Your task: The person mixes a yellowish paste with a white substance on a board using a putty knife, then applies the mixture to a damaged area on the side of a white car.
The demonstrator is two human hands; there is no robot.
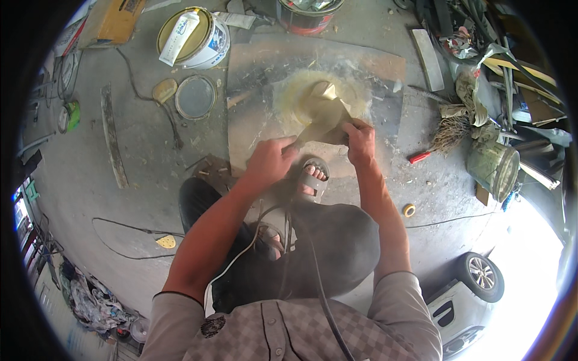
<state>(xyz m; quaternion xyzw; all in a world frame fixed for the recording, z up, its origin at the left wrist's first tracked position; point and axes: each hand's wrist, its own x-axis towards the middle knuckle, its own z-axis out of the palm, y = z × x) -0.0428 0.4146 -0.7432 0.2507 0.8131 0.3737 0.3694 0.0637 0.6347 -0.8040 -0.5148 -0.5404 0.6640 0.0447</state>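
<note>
In front of my knees, both hands hold a thin tan sheet that bends and curls upward between them. Whether it is paper or sandpaper I cannot tell. My left hand grips its left end with the fingers closed. At the right end, my right hand pinches it between thumb and fingers. Just beyond the sheet a pale, shiny piece shows; I cannot tell if it belongs to the sheet. Under them lies a large flat board, bearing a yellowish dusty stain round its middle.
A paint can with a white tube on its lid stands far left; another can is beyond the board. A round lid lies at left. Right are a red-handled tool, a tape roll and a grimy bucket.
</note>
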